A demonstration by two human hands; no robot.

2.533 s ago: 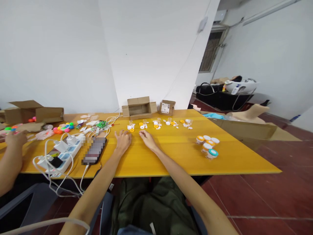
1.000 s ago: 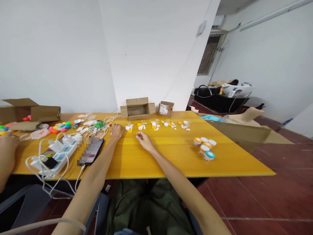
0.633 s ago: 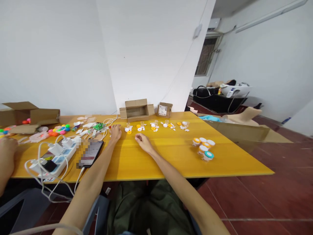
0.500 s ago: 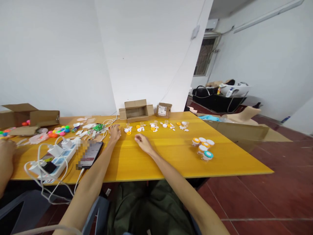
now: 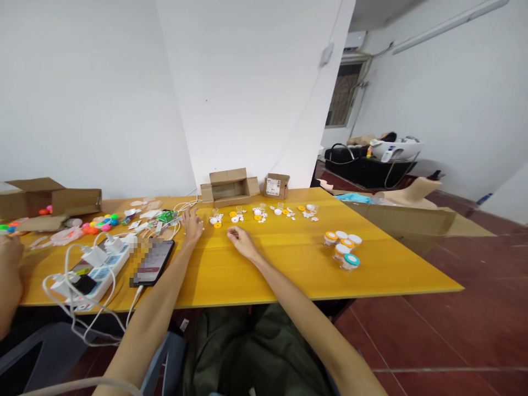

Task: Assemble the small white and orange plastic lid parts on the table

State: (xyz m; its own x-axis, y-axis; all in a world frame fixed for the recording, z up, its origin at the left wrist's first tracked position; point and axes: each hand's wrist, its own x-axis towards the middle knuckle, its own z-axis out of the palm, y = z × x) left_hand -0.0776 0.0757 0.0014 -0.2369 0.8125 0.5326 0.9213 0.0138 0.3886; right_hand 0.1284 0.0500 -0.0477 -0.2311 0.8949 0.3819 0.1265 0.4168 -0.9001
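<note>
While the left hand (image 5: pixel 192 224) is held with its fingers spread near the white cables (image 5: pixel 187 204), the right hand (image 5: pixel 240 237) is held low over the table (image 5: pixel 231 283) with its fingers curled. Nothing big is seen in the left hand, and its grip looks loose. Whether a small thing is pinched by the right hand cannot be told.

On the right side of the table, 6 jars (image 5: pixel 342 251) are stood close together, and lids (image 5: pixel 351 259) are seen on top of them. That part looks done, though it cannot be told if the lids are shut tight. Past the hands, 5 small heaps of loose parts (image 5: pixel 258 217) are set out in a row, with little clear cups (image 5: pixel 239 208) among them. These parts look apart, so they seem to be left undone. Behind the row, 2 cardboard boxes (image 5: pixel 231 176) are seen.

The smallest white bits are too tiny to be named. What is inside the jars cannot be made out. Part of the phone (image 5: pixel 159 264) is covered by blurry squares, and another person's arm (image 5: pixel 7 275) is cut off at the left edge.
</note>
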